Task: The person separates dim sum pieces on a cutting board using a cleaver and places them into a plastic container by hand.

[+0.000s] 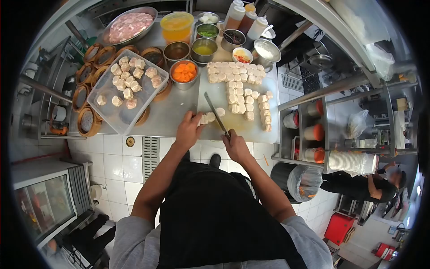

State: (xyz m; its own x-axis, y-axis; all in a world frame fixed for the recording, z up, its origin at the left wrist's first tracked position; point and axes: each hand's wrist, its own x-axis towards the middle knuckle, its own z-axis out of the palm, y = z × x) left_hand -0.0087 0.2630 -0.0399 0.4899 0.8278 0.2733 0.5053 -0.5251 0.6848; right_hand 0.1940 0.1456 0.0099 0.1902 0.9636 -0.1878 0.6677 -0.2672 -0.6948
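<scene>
My right hand [236, 145] is closed around the handle of a knife [212, 106], whose blade slants up and left over the white cutting board [264, 85]. At the board's left edge, the fingers of my left hand [189, 131] grip the near end of a short pale roll [207, 118]. A pale cut piece [220, 112] lies on the other side of the blade. Rows of similar pale chunks [235, 71] are lined up across the back and right of the board. What food they are cannot be made out.
Left stands a clear plastic tub [145, 101] of dumplings over bamboo steamers [87, 122]. Behind are a bowl of sliced carrots [184, 71], metal sauce pots [204, 49], squeeze bottles [256, 28] and a basin of raw meat [131, 27]. A lined bin [305, 183] stands right; another person [374, 186] is beyond.
</scene>
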